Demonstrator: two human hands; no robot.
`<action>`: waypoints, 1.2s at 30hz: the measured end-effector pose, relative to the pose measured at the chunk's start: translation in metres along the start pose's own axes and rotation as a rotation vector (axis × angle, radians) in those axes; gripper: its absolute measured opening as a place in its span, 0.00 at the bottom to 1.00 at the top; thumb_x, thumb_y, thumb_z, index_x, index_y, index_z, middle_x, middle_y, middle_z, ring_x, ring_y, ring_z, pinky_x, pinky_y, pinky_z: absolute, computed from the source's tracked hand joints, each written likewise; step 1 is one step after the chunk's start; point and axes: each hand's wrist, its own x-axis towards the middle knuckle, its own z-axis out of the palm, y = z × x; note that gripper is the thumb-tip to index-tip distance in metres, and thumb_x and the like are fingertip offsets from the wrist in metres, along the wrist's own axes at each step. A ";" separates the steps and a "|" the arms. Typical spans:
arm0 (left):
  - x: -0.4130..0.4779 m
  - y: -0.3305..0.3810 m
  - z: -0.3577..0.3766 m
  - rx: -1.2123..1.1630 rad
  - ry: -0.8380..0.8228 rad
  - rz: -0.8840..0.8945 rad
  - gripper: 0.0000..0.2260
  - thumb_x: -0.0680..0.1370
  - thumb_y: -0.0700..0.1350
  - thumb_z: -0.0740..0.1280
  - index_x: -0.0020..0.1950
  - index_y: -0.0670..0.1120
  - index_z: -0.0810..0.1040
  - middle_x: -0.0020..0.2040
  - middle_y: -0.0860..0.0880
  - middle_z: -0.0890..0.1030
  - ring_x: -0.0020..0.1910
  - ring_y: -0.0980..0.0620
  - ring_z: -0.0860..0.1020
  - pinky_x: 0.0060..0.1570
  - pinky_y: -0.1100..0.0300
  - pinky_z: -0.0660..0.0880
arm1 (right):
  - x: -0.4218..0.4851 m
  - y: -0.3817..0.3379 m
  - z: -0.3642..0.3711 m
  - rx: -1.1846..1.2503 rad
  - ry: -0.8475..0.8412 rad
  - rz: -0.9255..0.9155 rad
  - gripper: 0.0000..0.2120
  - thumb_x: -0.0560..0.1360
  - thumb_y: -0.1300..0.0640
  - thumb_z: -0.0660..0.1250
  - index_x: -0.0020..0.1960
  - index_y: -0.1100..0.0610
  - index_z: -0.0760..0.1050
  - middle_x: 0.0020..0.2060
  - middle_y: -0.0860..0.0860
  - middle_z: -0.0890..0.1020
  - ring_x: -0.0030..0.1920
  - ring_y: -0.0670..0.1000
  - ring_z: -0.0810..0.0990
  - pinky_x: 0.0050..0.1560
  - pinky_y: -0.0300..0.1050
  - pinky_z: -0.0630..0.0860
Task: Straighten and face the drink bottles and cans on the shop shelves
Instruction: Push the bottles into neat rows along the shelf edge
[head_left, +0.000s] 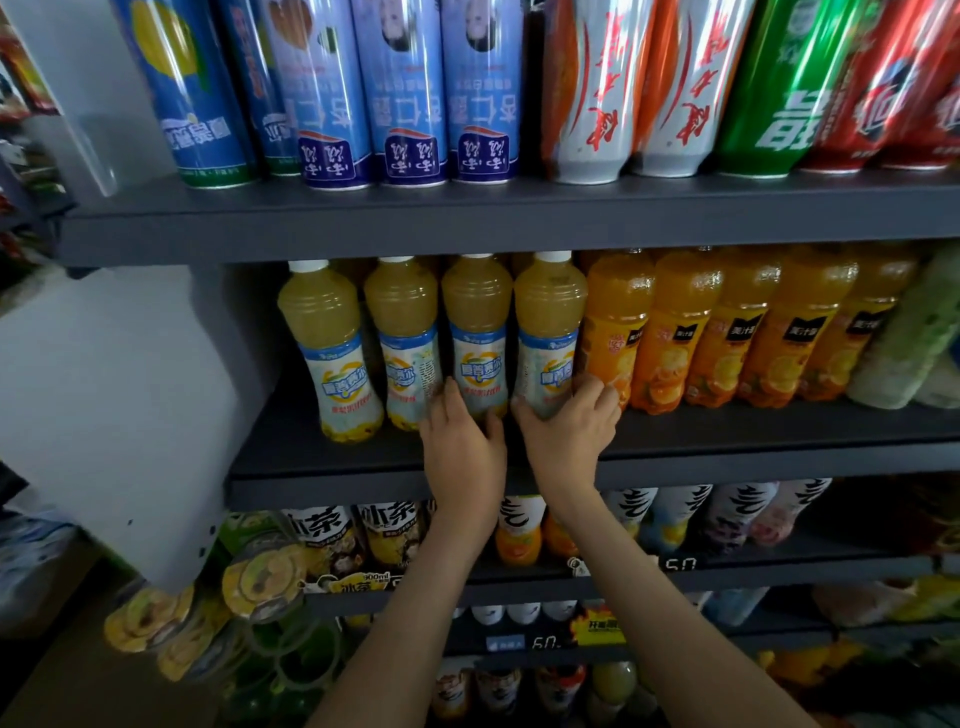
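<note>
Clearly midway, your left hand (462, 447) grips one pale juice bottle (475, 322) and your right hand (571, 431) its neighbour (549, 322), while the turned bottle (402, 338) just left of both needs facing.

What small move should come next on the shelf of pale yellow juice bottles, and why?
Probably the right hand turns the rightmost white-capped pale yellow plastic bottle it grips: its blue logo sits off-centre, while the neighbour bottle at the left hand already faces front.

Four white-capped yellow juice bottles (475, 312) stand upright on the middle shelf (779, 431), labels unevenly turned, beside orange juice bottles (680, 332); tall cans (405, 93) stand above.
</note>
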 end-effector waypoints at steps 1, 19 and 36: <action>0.001 0.000 0.000 0.009 -0.003 0.009 0.28 0.78 0.47 0.66 0.74 0.38 0.61 0.70 0.40 0.69 0.70 0.42 0.64 0.67 0.53 0.64 | 0.000 0.000 0.000 -0.009 0.004 0.002 0.31 0.67 0.50 0.76 0.61 0.64 0.67 0.58 0.59 0.70 0.61 0.60 0.66 0.59 0.53 0.63; 0.011 0.010 0.007 -0.052 0.098 -0.024 0.24 0.73 0.45 0.72 0.65 0.35 0.72 0.57 0.38 0.77 0.60 0.39 0.73 0.59 0.48 0.71 | 0.005 0.009 0.003 0.000 0.068 -0.125 0.21 0.67 0.52 0.76 0.48 0.63 0.69 0.47 0.59 0.73 0.51 0.60 0.71 0.52 0.51 0.66; 0.010 0.018 0.007 -0.079 0.178 -0.093 0.19 0.73 0.47 0.73 0.55 0.37 0.72 0.52 0.40 0.76 0.55 0.41 0.74 0.52 0.47 0.76 | 0.001 0.009 -0.001 -0.006 -0.043 -0.150 0.21 0.69 0.64 0.70 0.58 0.68 0.69 0.54 0.64 0.72 0.57 0.64 0.69 0.55 0.55 0.66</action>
